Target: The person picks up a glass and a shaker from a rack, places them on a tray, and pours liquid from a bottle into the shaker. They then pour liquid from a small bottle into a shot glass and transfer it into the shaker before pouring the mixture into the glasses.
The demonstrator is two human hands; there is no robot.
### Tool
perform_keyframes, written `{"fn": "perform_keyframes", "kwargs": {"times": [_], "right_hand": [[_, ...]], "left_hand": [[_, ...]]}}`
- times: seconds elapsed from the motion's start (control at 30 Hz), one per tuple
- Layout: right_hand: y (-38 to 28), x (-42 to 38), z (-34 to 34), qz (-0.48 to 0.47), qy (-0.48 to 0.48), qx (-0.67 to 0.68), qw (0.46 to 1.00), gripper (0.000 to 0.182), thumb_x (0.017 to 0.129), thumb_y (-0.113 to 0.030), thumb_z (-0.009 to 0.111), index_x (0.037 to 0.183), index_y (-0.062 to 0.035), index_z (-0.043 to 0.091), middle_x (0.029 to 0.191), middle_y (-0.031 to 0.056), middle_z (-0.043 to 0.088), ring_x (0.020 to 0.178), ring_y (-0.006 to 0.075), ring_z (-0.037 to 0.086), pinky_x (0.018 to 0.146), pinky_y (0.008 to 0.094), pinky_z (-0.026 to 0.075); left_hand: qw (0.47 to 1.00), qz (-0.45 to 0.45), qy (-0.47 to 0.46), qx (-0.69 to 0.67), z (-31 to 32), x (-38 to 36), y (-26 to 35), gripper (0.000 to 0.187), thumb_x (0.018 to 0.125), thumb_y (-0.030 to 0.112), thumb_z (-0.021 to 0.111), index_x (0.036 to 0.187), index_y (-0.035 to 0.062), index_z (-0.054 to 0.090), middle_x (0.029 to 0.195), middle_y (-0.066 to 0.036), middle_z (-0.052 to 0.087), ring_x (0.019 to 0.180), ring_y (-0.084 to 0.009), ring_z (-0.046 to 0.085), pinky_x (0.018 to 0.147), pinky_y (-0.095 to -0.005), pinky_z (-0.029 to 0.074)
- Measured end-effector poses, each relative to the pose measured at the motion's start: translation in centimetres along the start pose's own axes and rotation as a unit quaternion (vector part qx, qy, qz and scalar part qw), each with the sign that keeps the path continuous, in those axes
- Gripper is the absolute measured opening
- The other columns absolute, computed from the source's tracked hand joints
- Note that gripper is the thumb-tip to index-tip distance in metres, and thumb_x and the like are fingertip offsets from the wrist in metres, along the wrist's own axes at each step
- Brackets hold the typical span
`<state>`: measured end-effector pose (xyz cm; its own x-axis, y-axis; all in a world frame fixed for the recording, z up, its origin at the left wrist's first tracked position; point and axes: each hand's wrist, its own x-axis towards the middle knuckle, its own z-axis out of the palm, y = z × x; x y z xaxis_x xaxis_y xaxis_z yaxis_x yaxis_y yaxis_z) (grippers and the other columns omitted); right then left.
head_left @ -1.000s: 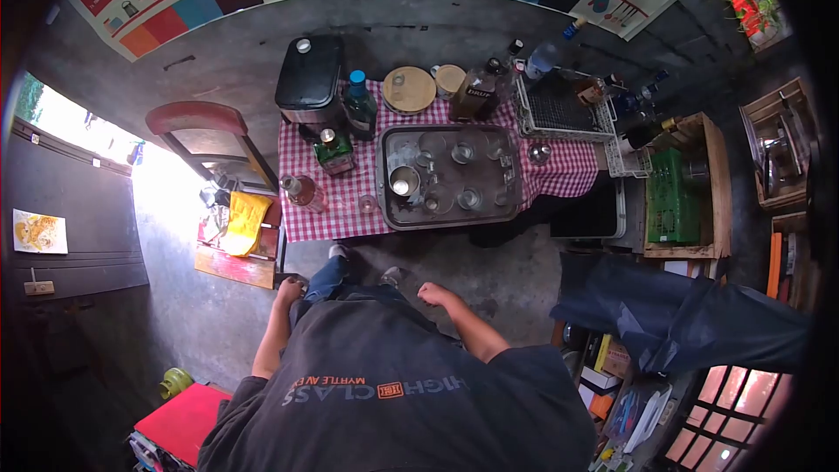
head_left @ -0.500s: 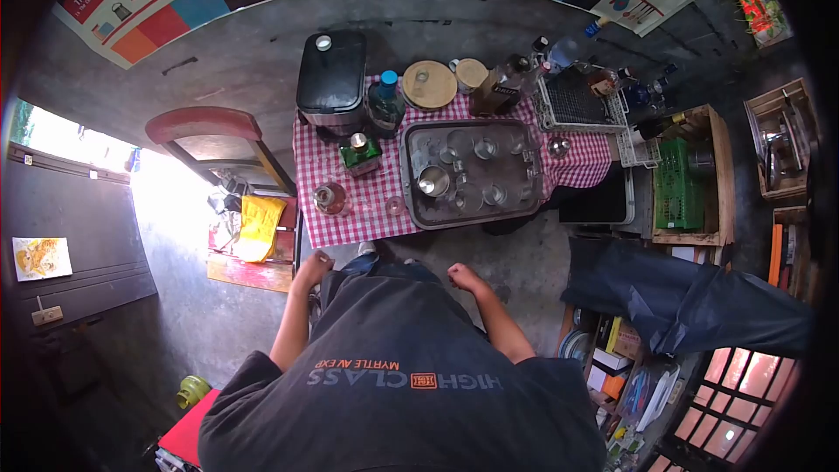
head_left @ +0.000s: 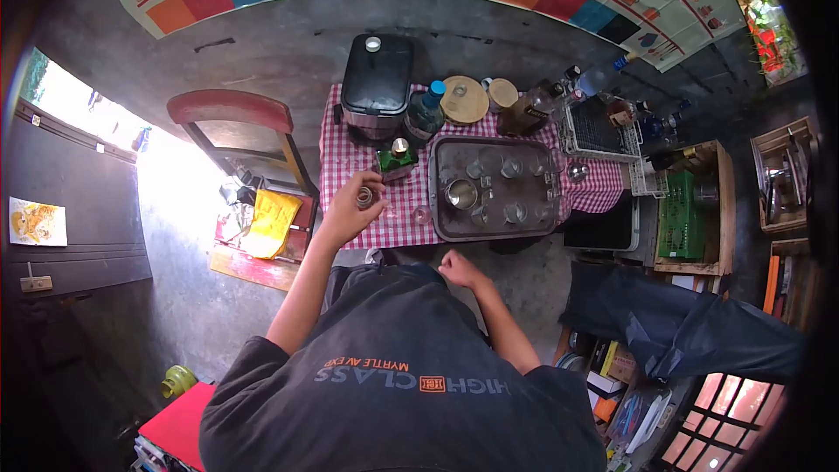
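Observation:
My left hand (head_left: 348, 210) is over the near left part of the checked tablecloth, its thumb and fingers curled round the open neck of a small glass bottle (head_left: 364, 197). The hand hides most of the bottle's body. Just beyond it stands a green square bottle (head_left: 398, 160) with a silver cap. A small clear glass (head_left: 422, 214) is to the right of the held bottle. My right hand (head_left: 459, 269) hangs loosely closed in front of the table's near edge, with nothing visible in it. A brown tray (head_left: 494, 229) holds several clear glasses and a metal cup (head_left: 461, 194).
At the back of the table are a black appliance (head_left: 377, 74), a blue-capped bottle (head_left: 426, 114), a wooden lid (head_left: 464, 100) and a dark liquor bottle (head_left: 524, 111). A wire rack (head_left: 603, 129) and wooden crate (head_left: 721, 201) stand right. A chair (head_left: 232, 111) is left.
My left hand has risen from beside my body and closed round the glass bottle. My right hand stays low. The view has shifted, so the table appears farther right.

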<state>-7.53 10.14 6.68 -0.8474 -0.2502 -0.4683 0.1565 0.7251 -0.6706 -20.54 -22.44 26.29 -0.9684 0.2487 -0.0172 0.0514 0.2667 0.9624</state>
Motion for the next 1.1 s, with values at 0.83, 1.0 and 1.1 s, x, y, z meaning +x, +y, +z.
{"fn": "perform_keyframes", "kwargs": {"times": [0.83, 1.0, 1.1], "right_hand": [[-7.5, 10.5, -1.1, -0.01, 0.1, -0.025, 0.995, 0.07, 0.072, -0.019, 0.077, 0.131, -0.0071, 0.042, 0.122, 0.0252, 0.051, 0.11, 0.0425, 0.056, 0.093, 0.0439, 0.048], [-8.9, 10.5, -2.6, -0.023, 0.055, -0.061, 0.996, 0.062, 0.075, -0.032, 0.074, 0.12, 0.0001, 0.045, 0.102, 0.0233, 0.064, 0.098, 0.0407, 0.062, 0.086, 0.0433, 0.05], [-10.4, 9.8, -3.0, -0.036, 0.049, -0.057, 0.996, 0.062, 0.076, -0.037, 0.072, 0.117, 0.0029, 0.047, 0.096, 0.0235, 0.067, 0.092, 0.0394, 0.065, 0.082, 0.0434, 0.051]], "left_hand": [[0.984, 0.017, 0.164, -0.065, 3.8, 2.1, -7.0, 0.027, 0.083, 0.009, 0.068, 0.066, 0.0028, 0.048, 0.054, -0.005, 0.044, 0.051, -0.0108, 0.04, 0.048, -0.0305, 0.034], [0.983, 0.01, 0.162, -0.089, 3.8, 1.5, -6.4, 0.025, 0.083, 0.01, 0.07, 0.069, 0.0019, 0.051, 0.056, -0.006, 0.048, 0.052, -0.0104, 0.043, 0.049, -0.0296, 0.037], [0.983, 0.033, 0.164, -0.071, 3.7, 1.9, -7.2, 0.023, 0.083, 0.01, 0.07, 0.071, 0.0017, 0.053, 0.057, -0.007, 0.05, 0.053, -0.0094, 0.045, 0.05, -0.0294, 0.038]]}}
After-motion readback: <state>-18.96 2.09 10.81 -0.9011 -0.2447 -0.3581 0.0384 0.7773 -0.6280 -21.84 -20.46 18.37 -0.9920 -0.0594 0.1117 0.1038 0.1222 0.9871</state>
